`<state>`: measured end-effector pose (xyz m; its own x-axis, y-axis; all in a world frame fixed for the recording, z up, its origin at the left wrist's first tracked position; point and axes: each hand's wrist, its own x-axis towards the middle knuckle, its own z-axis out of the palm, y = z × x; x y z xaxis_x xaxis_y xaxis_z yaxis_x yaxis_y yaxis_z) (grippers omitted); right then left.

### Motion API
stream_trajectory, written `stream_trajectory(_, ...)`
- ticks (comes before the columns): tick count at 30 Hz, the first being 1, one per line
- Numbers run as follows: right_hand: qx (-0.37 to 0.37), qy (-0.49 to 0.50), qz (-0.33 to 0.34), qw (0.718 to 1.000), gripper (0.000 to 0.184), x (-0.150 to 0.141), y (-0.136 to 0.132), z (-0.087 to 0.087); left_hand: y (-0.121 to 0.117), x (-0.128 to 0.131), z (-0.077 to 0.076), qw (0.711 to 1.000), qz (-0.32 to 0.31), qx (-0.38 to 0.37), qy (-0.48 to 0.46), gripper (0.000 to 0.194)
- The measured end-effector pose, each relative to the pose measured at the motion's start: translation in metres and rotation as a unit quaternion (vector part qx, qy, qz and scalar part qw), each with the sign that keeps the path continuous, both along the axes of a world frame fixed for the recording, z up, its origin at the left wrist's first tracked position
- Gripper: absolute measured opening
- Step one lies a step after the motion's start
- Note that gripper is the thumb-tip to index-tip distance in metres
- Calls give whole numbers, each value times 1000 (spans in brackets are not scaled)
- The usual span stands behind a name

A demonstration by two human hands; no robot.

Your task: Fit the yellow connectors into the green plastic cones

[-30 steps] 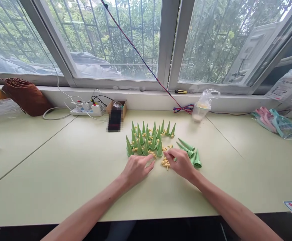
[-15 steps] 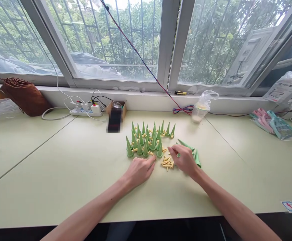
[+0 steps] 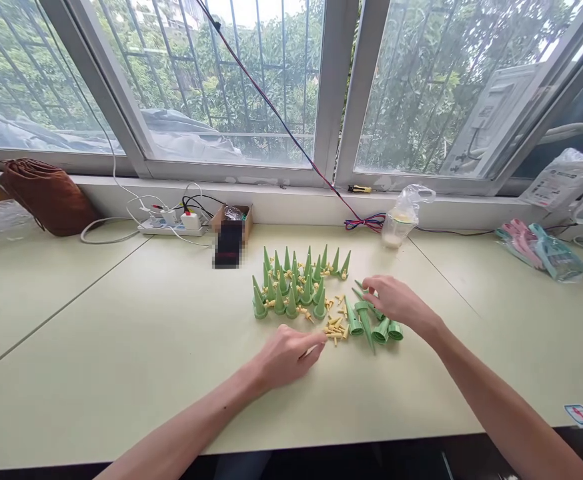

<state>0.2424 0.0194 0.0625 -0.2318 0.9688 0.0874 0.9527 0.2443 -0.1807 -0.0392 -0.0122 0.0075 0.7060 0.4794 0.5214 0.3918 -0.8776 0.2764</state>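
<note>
Left hand (image 3: 291, 357): low over the table (image 3: 211, 393), fingers bent, tips at the near left edge of the yellow pile (image 3: 335, 329). Can't tell if it's pinching a piece.

Right hand (image 3: 396, 300): over the far end of the loose cones (image 3: 366, 327), fingers curled down, thumb and fingertips at one of them. Can't tell if it's gripped; the fingers cover the contact.

Cones, all green. Standing cones (image 3: 291, 303) are mid-table, tips up, packed in uneven rows, ahead of the left hand. Yellow fittings (image 3: 305, 313) sit between and against them. Loose cones lie on their sides, right of the yellow pile; several have open wide ends facing the person, one points its tip that way. Yellow pile sits between the standing cones and the loose ones, a few more pieces strewn just beyond it.

Back edge, left to right: brown bag (image 3: 49, 197), power strip (image 3: 171, 230) with plugs in, small box (image 3: 248, 223) with a blurred-out dark item (image 3: 229, 247) before it, coiled red-blue cable (image 3: 365, 222), clear bag (image 3: 396, 230) around a cup, pink and teal packs (image 3: 554, 250). Yellow-black tool (image 3: 359, 189) on the sill. Blue-bordered sticker (image 3: 580, 415) by the near right edge.
</note>
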Motion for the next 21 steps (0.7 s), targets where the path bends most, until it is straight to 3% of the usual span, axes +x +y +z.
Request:
stream_trajectory(6, -25, -79, -10, 997, 18, -14, 5, -7, -3, 2, 2, 999, -20, -42, 11, 19)
stream_trajectory(12, -52, -97, -31, 993, 15, -23, 6, 0, -1, 0, -4, 999, -30, -28, 0, 44)
stream_trajectory(21, -123, -129, -59, 982, 11, -21, 9, -2, 1, 1, -6, 998, -22, -65, 12, 33)
